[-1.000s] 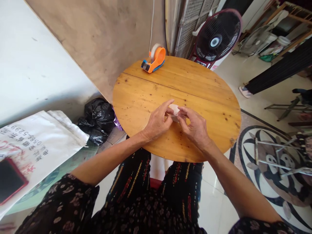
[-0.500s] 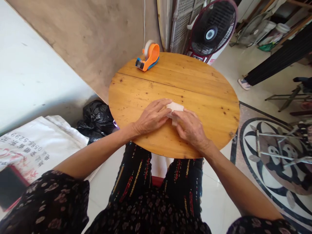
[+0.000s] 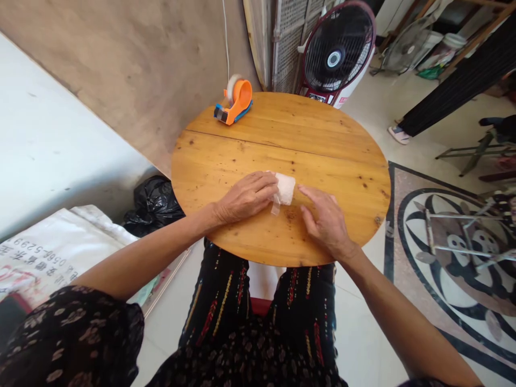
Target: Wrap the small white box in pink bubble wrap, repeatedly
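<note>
On the round wooden table (image 3: 322,140) lies a small, pale, bubble-wrap-like bundle (image 3: 286,189). A loose strip of clear tape (image 3: 276,206) sticks out from its near left side. My left hand (image 3: 250,196) covers the bundle's left end, fingers curved over it and holding it down. Just right of the bundle, apart from it, my right hand (image 3: 324,219) has its thumb and forefinger spread with nothing between them. Toward the table's far left edge stands an orange tape dispenser (image 3: 240,98) with a roll of tape on it.
A standing fan (image 3: 338,48) is behind the table. Black plastic bags (image 3: 151,204) and a white printed sack (image 3: 52,252) lie on the left. At the right are a person's dark trouser leg (image 3: 451,86), a metal-framed stool (image 3: 459,215) and a panda-patterned floor.
My right hand has let go of the bundle and drawn back to the right, its fingers parting. More of the bundle and its tape strip now shows. The whole view has shifted slightly.
</note>
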`<state>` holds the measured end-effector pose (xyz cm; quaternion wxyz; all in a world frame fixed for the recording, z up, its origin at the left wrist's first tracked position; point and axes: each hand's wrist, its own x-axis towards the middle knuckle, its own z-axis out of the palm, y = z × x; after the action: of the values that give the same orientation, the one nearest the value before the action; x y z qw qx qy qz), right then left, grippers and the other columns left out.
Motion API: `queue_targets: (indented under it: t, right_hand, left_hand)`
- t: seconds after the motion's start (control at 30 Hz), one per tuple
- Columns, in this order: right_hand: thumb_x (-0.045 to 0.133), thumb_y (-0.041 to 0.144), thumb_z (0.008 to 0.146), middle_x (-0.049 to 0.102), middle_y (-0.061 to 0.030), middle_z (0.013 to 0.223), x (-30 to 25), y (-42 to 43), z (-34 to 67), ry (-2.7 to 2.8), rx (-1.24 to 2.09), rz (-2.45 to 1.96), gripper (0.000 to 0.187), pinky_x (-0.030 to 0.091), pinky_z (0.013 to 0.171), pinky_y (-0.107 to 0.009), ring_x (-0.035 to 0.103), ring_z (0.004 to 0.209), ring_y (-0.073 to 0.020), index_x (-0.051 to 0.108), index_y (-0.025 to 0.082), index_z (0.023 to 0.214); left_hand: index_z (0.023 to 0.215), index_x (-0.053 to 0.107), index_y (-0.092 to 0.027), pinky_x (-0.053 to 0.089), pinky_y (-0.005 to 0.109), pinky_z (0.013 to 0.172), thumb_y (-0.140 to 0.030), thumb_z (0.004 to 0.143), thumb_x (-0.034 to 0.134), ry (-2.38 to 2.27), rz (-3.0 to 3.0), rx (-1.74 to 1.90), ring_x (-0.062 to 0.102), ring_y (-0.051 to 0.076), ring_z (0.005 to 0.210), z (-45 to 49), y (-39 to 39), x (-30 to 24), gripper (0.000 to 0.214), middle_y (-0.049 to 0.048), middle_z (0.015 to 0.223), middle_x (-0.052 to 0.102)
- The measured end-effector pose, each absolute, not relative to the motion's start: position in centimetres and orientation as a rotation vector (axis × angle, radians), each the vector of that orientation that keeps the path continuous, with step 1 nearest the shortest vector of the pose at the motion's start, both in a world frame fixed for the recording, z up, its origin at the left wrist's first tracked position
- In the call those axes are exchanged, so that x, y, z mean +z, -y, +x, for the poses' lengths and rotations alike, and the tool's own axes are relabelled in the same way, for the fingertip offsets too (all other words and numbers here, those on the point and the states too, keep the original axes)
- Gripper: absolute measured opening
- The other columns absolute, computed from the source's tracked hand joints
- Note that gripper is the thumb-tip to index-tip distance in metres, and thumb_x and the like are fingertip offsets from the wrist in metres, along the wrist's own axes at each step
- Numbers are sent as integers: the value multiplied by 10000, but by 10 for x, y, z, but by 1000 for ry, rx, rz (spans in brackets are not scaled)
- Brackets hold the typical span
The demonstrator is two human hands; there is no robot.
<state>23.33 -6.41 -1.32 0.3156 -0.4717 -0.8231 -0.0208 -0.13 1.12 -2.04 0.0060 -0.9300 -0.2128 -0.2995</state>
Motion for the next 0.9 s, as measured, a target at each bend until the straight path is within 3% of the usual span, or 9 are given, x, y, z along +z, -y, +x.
queue_targets:
  t: [0.2,0.53,0.67,0.9]
  right_hand:
    - [449,127,909,491,-152,1419,-16,43,234,2437,-265,-1202,424,448,974,-446,465,1291,-285,485,181,1328]
    - [471,152,918,600,-147,1260,-21,7,235,2482,-403,-1049,264,455,873,-420,552,1127,-270,583,194,1154]
    - [486,166,901,626,-134,1185,-14,-5,234,2417,-200,-1040,232,475,868,-409,580,1058,-252,587,195,1108]
    - [563,211,853,612,-94,1161,-5,-19,237,2241,464,-1015,271,479,946,-400,574,1101,-225,583,228,1123]
  left_hand:
    - [1206,527,-173,400,479,1079,-98,864,487,562,-2965,-780,433,266,1321,-11,-18,-17,353,137,1328,540]
    - [1300,466,-180,397,435,1075,-150,965,384,414,-2939,-626,437,257,1327,-11,-42,-14,346,140,1329,541]
    - [1263,498,-223,439,372,1029,-186,952,414,554,-3006,-790,509,209,1240,-10,-47,-18,324,99,1310,546]
    - [1182,557,-172,484,330,948,-99,807,524,814,-3299,-1131,560,185,1103,-6,-51,-10,383,110,1171,581]
